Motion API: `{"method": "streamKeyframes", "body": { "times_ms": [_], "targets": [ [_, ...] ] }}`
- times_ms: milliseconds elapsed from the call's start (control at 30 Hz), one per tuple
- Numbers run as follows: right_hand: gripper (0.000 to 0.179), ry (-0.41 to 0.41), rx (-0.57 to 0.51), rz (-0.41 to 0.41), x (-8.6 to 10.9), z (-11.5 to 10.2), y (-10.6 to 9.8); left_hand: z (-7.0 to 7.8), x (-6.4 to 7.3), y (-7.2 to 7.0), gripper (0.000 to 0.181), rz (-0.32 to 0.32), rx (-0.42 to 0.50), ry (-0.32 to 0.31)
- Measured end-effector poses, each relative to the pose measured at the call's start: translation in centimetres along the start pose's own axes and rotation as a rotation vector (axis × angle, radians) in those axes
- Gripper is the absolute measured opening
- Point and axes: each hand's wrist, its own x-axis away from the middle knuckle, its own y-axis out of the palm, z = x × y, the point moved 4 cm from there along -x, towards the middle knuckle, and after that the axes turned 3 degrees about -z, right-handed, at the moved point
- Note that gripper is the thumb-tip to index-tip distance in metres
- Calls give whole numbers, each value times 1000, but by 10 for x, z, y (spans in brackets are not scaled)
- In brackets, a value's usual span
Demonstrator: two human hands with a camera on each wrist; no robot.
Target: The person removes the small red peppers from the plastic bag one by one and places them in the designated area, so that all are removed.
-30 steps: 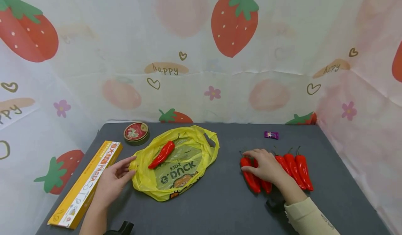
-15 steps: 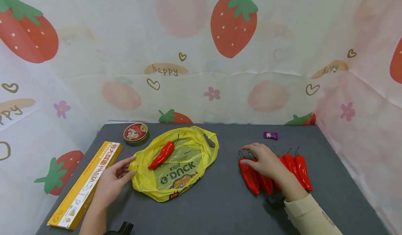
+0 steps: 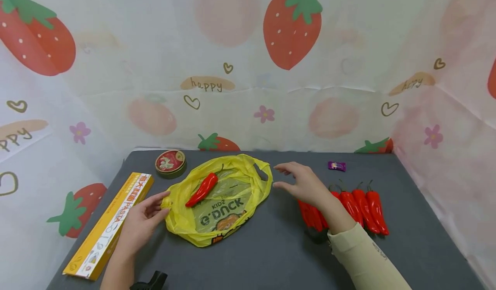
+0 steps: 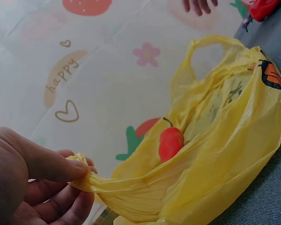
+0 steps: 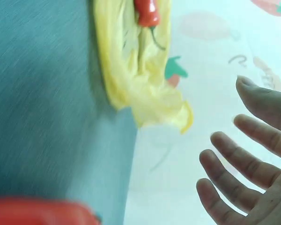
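A yellow plastic bag lies spread on the grey table, its handle loop on the right side. One red chili pepper rests on it, stem toward the back. My left hand pinches the bag's left edge between thumb and fingers, as the left wrist view shows close up. Just right of the bag, my right hand hovers with fingers spread, holding nothing. Several red chili peppers lie in a row on the right, partly hidden behind the right hand and forearm.
Left of the bag lies a long yellow pasta box. A round red tin stands at the back left. Near the back edge on the right is a small purple wrapped candy. A strawberry-printed cloth hangs behind the table.
My right hand has left the row of chili peppers and moved left toward the bag, its fingers opening out. The left hand keeps its pinch on the bag's edge.
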Motion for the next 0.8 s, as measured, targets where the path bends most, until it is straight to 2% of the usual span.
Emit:
{"method": "streamKeyframes", "body": {
  "times_ms": [267, 500, 800],
  "targets": [
    [48, 22, -105, -58, -29, -21, 23, 0, 1, 2, 46, 0, 14, 8],
    [48, 36, -242, -111, -57, -36, 44, 0, 3, 1, 45, 11, 14, 16],
    [52, 84, -302, -189, -84, -53, 71, 1, 3, 0, 44, 2, 5, 19]
  ]
}}
